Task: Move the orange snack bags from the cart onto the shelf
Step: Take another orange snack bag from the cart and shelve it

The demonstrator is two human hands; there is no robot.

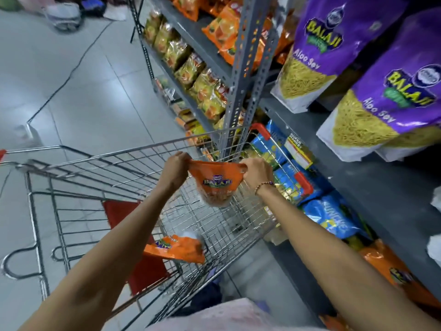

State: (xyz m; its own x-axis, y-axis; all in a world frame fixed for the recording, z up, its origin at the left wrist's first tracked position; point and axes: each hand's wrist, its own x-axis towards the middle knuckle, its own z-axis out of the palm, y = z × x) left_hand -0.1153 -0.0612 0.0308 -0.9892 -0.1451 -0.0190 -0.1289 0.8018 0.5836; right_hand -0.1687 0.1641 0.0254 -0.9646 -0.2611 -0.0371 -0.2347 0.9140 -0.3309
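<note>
Orange Balaji snack bag [216, 185] hangs between my two hands over the cart basket, and I have it by the top seam only: my left hand [176, 167] is pinched closed on the left corner, my right hand [256, 172] closed on the right corner, with the seam stretched taut between them and the clear, filled belly sagging below. I judge this to be the carry step, bag lifted clear of the wire cart [143, 163] and not yet at the shelf. To do it well I would keep both pinches firm and level so the weight does not swing, and lift straight up until the belly clears the cart's rim before turning to the right of my grip. Just beyond my right hand stands the slotted grey shelf upright [241, 75]; I would steer around it rather than brush it. Low to the right of my grip, another orange bag on the shelf [391, 266] marks what looks like the right row, below the blue snack bags [331, 216] and the purple Aloo Sev bags [391, 91]. Below and nearer me than my grip, one more orange bag in the cart [176, 249] lies waiting. A seam-only hold could slip, so I would set it down bottom first before letting go.
</note>
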